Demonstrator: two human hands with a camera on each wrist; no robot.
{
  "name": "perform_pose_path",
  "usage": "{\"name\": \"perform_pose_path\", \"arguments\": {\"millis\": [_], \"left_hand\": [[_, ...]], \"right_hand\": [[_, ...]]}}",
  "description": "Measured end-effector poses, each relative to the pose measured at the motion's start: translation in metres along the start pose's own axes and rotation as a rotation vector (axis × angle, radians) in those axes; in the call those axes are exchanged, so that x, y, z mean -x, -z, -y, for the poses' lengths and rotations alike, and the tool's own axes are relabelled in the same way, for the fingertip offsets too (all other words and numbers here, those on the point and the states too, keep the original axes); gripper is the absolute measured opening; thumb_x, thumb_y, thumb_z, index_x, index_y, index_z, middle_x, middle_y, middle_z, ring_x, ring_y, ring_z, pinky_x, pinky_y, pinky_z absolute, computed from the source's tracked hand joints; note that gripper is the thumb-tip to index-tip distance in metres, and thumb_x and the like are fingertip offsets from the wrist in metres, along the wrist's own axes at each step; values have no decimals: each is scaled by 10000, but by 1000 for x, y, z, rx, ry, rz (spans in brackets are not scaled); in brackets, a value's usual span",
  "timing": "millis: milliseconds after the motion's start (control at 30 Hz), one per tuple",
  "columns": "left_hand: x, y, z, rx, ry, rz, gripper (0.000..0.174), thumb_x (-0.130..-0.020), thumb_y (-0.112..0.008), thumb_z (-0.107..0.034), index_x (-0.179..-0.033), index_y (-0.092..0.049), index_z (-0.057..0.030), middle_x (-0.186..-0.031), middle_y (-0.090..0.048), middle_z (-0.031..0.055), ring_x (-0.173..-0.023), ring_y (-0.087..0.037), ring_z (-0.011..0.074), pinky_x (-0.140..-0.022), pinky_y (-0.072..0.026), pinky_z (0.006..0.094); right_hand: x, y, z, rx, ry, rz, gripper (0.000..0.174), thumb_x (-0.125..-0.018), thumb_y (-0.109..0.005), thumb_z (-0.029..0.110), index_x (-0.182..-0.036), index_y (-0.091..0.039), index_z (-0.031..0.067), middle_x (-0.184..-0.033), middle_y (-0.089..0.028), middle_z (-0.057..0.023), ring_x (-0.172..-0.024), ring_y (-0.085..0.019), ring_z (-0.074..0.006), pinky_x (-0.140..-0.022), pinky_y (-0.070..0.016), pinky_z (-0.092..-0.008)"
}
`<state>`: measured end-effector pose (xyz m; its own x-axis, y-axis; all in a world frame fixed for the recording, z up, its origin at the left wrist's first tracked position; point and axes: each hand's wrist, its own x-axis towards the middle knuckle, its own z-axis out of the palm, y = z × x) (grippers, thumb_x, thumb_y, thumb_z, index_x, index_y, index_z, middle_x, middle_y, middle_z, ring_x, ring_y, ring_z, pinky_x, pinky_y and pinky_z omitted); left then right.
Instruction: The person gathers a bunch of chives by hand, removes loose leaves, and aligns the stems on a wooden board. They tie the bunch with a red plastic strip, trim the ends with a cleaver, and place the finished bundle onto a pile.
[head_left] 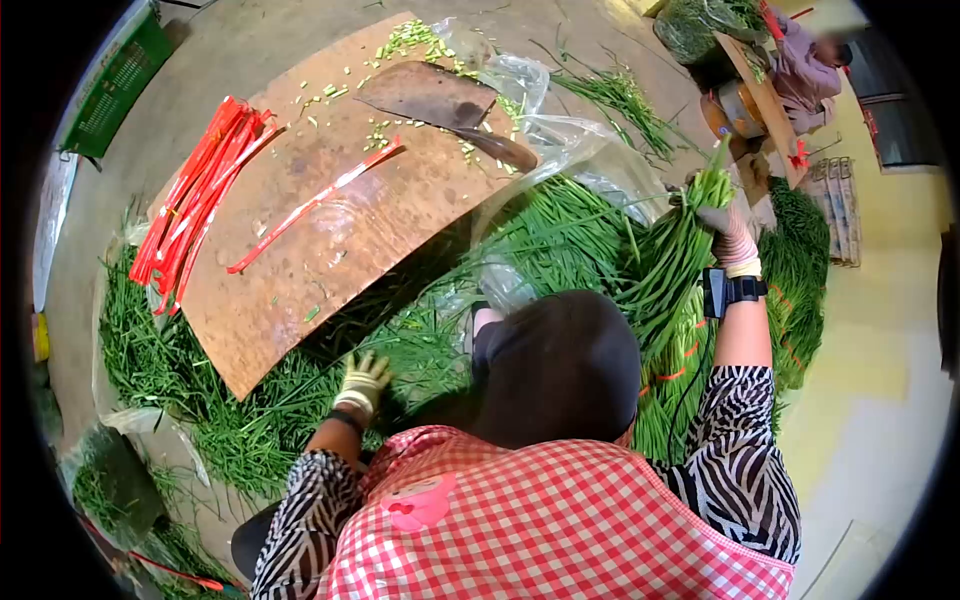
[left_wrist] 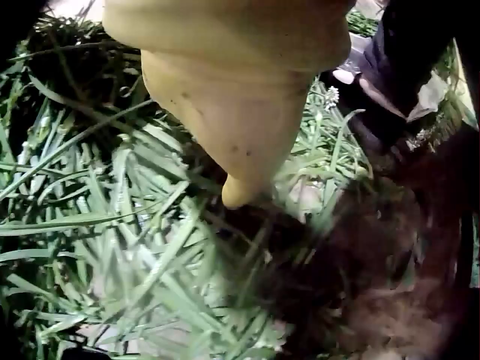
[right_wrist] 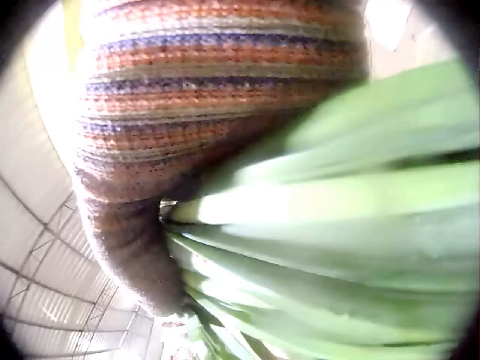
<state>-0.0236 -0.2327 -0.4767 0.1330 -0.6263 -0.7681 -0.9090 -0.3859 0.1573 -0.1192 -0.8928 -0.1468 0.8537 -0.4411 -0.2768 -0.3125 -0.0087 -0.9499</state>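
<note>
My right hand (head_left: 735,230), in a striped knit glove, grips a bunch of long green chives (head_left: 668,265) near its pale end, and the leaves hang down toward my knee. In the right wrist view the gloved fingers (right_wrist: 135,255) curl round the flat stalks (right_wrist: 322,225). My left hand (head_left: 362,385), in a pale yellow glove, is at the loose chive leaves (head_left: 260,420) left of my legs, its fingers spread. Scattered cut leaves (left_wrist: 142,255) lie below that glove (left_wrist: 232,127) in the left wrist view. Nothing shows in its grasp.
A wooden board (head_left: 330,230) ahead bears a cleaver (head_left: 430,100), red ties (head_left: 205,200) and chopped stalk bits. More chives (head_left: 570,230) lie on plastic beside it. Tied bunches (head_left: 680,370) stand at my right. A green crate (head_left: 115,80) and another person (head_left: 805,75) are farther off.
</note>
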Motion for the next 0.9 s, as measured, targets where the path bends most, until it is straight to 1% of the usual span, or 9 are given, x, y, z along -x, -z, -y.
{"name": "perform_pose_path", "arguments": {"millis": [100,267,433,567,600,633,767,833,900], "left_hand": [[19,-70,82,325,213,-2,750,-915,-615,-242,-1617,-355,-285,-1717,-243,76,-1586,-168,380,-1217,-121,704],[93,32,77,184,334,287,827,-954,-576,-194,-1674,-179,-279,-1698,-281,128,-1442,-445,451,-1159,-393,554],[115,121,35,434,46,-13,743,-920,-662,-368,-1580,-380,-175,-1162,-721,237,-1005,-716,397,-869,-572,465],[141,215,1,648,-165,-566,255,-973,-622,-237,-1125,-721,-59,-916,-761,158,-827,-753,288,-743,-590,389],[175,267,-18,951,-153,-456,252,-985,-609,-196,-1154,-715,-42,-959,-766,139,-865,-748,228,-765,-586,365],[174,284,-27,957,-400,-750,257,-1000,-600,-174,-1151,-708,4,-1068,-756,134,-985,-722,184,-842,-576,342],[217,378,-76,850,-645,-1179,649,-988,-677,-309,-1500,-466,30,-1474,-566,169,-1345,-541,242,-1125,-429,371],[240,411,-101,931,-694,-1271,609,-965,-715,-329,-1417,-531,36,-1393,-617,162,-1247,-601,215,-1049,-479,364],[256,421,-85,1180,-888,-1084,931,-914,-750,-472,-1600,-254,-83,-1581,-399,188,-1461,-373,295,-1178,-313,408]], "right_hand": [[13,1,33,-137,130,-33,654,-797,-805,172,-1382,-531,68,-1288,-664,-116,-1142,-673,-263,-986,-558,-441],[34,15,86,-191,346,-113,672,-808,-810,217,-1391,-514,62,-1238,-675,-129,-1151,-672,-329,-1000,-554,-465],[64,73,135,-365,395,-158,655,-900,-720,264,-1454,-486,4,-1275,-673,-180,-1161,-652,-349,-1042,-524,-501],[73,39,202,-381,636,27,532,-953,-642,266,-1398,-581,-19,-1290,-680,-185,-1182,-652,-329,-1076,-506,-470],[76,32,219,-320,611,-124,579,-977,-615,288,-1457,-516,-20,-1348,-646,-189,-1232,-623,-317,-1121,-463,-464],[79,22,235,-258,577,-271,627,-1001,-588,309,-1516,-451,-22,-1405,-613,-192,-1282,-593,-305,-1165,-420,-458],[87,-114,256,-254,498,-125,536,-1022,-574,324,-1430,-514,-17,-1381,-613,-161,-1244,-589,-247,-1111,-435,-377],[115,-215,251,-228,498,-104,486,-1021,-590,331,-1370,-557,-6,-1325,-636,-149,-1194,-601,-218,-1062,-460,-341],[144,-295,242,-71,644,55,373,-977,-653,287,-1221,-622,7,-1176,-672,-131,-1048,-626,-189,-949,-499,-306]]}}
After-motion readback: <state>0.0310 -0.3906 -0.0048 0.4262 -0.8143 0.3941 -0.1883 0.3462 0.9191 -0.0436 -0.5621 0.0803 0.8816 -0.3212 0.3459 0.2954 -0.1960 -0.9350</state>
